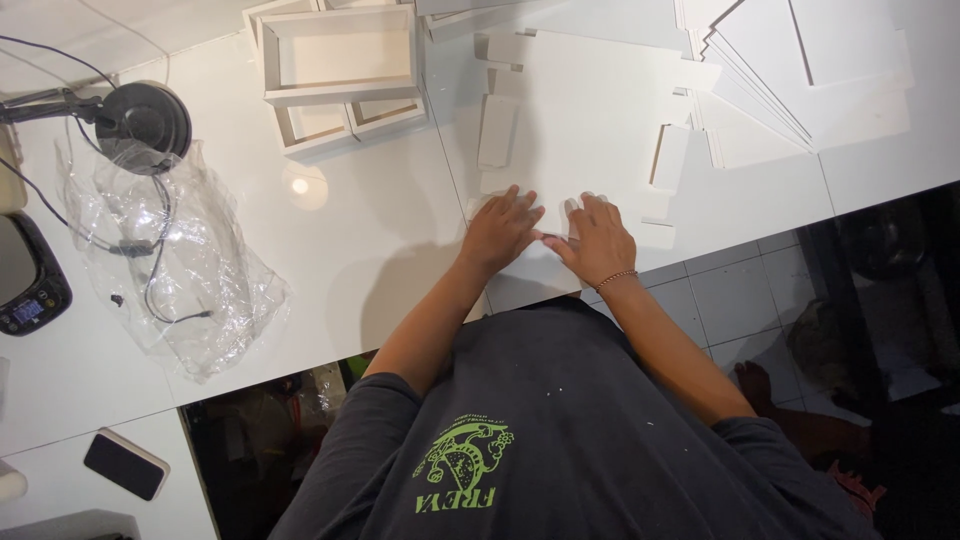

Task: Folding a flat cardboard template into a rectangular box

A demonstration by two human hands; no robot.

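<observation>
A flat white die-cut cardboard sheet [580,120] with folded side flaps lies on the white table [380,240]. My left hand [500,228] presses flat on the sheet's near edge, fingers spread. Beside it, my right hand [598,238], with a beaded bracelet at the wrist, also presses down on the near edge, and the two thumbs almost meet. Neither hand grips anything.
Several folded white boxes [335,75] stand at the back left. A stack of flat white sheets [800,75] lies at the back right. A crumpled clear plastic bag [170,260], a black lamp base [148,118], a small scale [28,280] and a phone [125,463] sit left.
</observation>
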